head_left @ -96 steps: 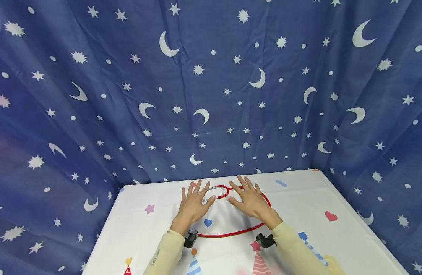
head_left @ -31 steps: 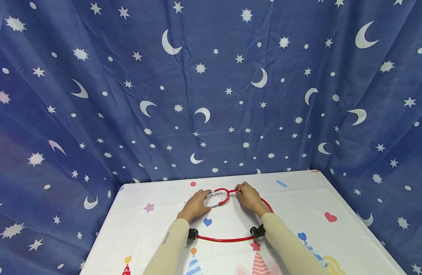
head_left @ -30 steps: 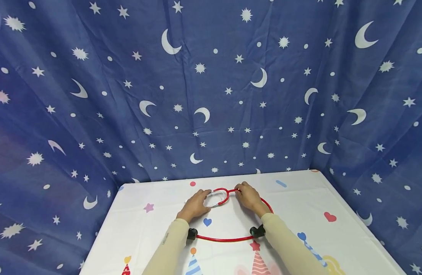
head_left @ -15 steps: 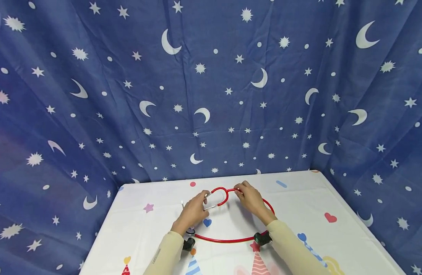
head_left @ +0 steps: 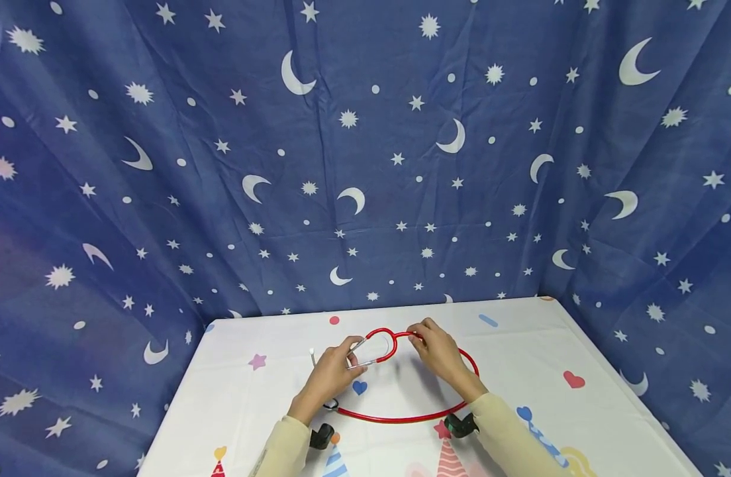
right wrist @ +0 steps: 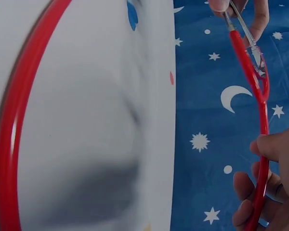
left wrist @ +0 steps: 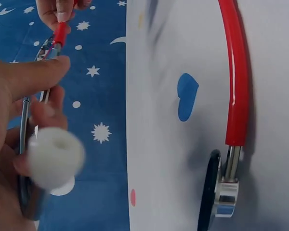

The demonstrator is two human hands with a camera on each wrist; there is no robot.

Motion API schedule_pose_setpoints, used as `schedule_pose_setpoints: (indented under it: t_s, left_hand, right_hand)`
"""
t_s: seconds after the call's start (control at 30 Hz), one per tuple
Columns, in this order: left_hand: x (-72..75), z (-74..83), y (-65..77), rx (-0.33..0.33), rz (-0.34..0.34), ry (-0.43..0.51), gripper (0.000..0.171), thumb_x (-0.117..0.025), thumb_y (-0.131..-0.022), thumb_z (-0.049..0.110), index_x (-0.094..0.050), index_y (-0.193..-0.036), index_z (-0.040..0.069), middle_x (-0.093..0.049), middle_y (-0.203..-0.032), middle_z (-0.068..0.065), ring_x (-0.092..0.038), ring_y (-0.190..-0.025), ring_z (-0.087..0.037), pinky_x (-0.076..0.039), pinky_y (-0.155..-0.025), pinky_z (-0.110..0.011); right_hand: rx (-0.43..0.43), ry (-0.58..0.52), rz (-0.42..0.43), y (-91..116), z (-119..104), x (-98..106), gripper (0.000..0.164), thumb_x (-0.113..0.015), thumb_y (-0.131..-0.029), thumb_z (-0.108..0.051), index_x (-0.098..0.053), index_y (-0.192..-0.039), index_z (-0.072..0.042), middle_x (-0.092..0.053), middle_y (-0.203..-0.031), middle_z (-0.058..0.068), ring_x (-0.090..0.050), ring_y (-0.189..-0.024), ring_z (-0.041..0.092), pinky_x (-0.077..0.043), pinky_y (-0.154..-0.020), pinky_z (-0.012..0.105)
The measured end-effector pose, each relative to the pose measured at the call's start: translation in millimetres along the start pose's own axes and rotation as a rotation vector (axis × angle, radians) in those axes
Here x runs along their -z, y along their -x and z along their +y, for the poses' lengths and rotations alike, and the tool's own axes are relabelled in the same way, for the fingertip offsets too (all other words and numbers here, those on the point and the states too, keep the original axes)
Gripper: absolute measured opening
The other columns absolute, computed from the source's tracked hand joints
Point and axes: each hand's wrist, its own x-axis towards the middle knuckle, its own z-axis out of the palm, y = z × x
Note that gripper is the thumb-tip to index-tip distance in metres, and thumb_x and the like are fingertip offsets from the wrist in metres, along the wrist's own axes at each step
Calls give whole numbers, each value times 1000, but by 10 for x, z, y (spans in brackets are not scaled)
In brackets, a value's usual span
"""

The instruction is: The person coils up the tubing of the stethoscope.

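A stethoscope with red tubing spans the space between both hands in the head view. My left hand grips its metal ear tubes, and a white ear tip pokes out toward the left wrist camera. My right hand pinches the red tube just past the Y-joint, fingers curled round it in the right wrist view. This end is lifted above the table, while the long tube loops down onto the cloth. The metal chest piece, with a dark rim, lies at the tube's other end, below my left wrist.
A white tablecloth printed with hearts, stars and party hats covers the table. A dark blue curtain with moons and stars hangs behind and at both sides. Black wrist cameras sit on both forearms, close over the tube.
Both hands came down from spread-fingered over the stethoscope and took hold of it. The ear-tube end has since risen from the table, and my left hand has shifted slightly left and nearer.
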Motion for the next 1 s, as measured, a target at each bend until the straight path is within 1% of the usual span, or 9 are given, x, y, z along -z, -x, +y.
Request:
schedule_pose_setpoints:
  t_s: [0.1,0.23,0.3,0.37,0.43,0.53,0.7,0.83,1.0]
  left_hand:
    - [30,19,38,-9,23,28,57,-80,-83,26,-55,-134,20,-58,-75,14,-42,-54,-2,-39,-50,-20]
    - [64,40,91,-1,34,88,56,-79,-83,27,-55,-133,19,-58,-75,13,-42,-54,-1,-39,-47,-19]
    - [81,50,113,-13,40,109,55,-79,-83,27,-55,-132,16,-59,-75,12,-42,-55,-1,-39,-47,-19]
    - [103,62,133,-30,54,116,55,-79,-82,27,-56,-130,14,-59,-75,11,-42,-55,0,-38,-47,-18]
    - [125,70,151,-56,74,98,54,-80,-82,27,-58,-129,13,-59,-75,11,-41,-54,1,-38,-46,-18]
    - [156,79,179,-90,110,46,55,-81,-80,28,-60,-129,14,-58,-73,12,-39,-53,2,-36,-46,-17]
    - [176,64,226,-136,148,-19,56,-82,-79,28,-62,-129,13,-57,-70,13,-35,-52,3,-34,-47,-16]
    - [183,49,250,-170,160,-31,55,-82,-79,29,-63,-128,14,-56,-69,14,-34,-53,4,-33,-49,-15]
    - [214,56,284,-195,154,-15,54,-81,-80,29,-63,-128,15,-54,-70,16,-34,-54,4,-33,-50,-15]
  right_hand:
    - [7,-32,12,37,-4,36,11,-70,-92,-22,-72,-102,-18,-61,-84,-7,-50,-68,8,-40,-61,24]
    - [-35,-82,16,63,6,114,15,-69,-93,-26,-72,-104,-17,-66,-84,-6,-53,-72,8,-44,-65,26]
    - [-43,-101,19,71,6,161,17,-69,-93,-27,-72,-105,-15,-67,-85,-5,-53,-72,8,-45,-67,27]
    - [-30,-108,24,79,8,200,19,-69,-93,-27,-71,-107,-14,-68,-88,-4,-53,-73,7,-46,-68,28]
    - [2,-115,27,92,11,234,18,-68,-94,-24,-70,-108,-13,-68,-90,-3,-54,-74,8,-48,-69,28]
    - [50,-106,46,123,34,266,17,-67,-94,-20,-68,-110,-13,-69,-94,-3,-56,-78,7,-50,-69,27]
    - [97,-70,84,179,98,285,18,-69,-92,-15,-68,-110,-13,-68,-97,-3,-60,-82,8,-53,-72,30]
    - [112,-68,152,209,126,300,20,-72,-89,-13,-68,-108,-13,-68,-97,-2,-61,-81,10,-53,-71,32]
    - [133,-135,288,241,106,355,19,-72,-89,-10,-67,-107,-10,-64,-92,-1,-55,-77,10,-46,-65,24]
